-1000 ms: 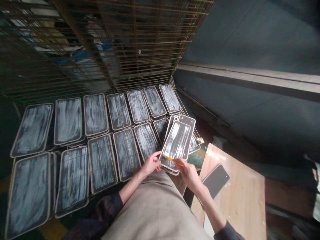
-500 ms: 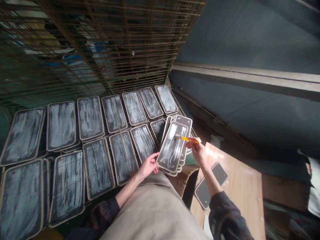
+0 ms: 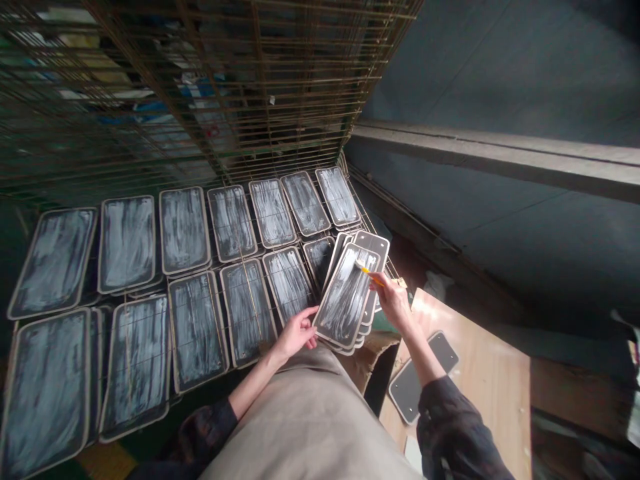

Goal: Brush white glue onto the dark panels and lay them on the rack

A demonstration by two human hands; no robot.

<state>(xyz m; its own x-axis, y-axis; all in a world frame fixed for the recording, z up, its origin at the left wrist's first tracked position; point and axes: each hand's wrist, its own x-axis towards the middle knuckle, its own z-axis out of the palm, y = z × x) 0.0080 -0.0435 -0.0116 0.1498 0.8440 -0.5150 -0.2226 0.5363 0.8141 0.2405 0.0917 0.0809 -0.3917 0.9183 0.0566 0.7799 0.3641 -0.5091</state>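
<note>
The left hand [image 3: 299, 331] gripped the near corner of a stack of dark, white-streaked rectangular panels [image 3: 347, 298]. The right hand [image 3: 393, 301], beside its far end, clasped a yellow-handled brush [image 3: 367, 270] touching the top panel.

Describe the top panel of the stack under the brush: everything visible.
The dark rounded-corner panel with a pale rim is flat, rectangular and streaked lengthwise with white strokes. It lies tilted atop a fanned stack of similar panels, its far end pointing away from the person. The left hand grips its near corner; the yellow-handled brush in the right hand touches its far end.
</note>
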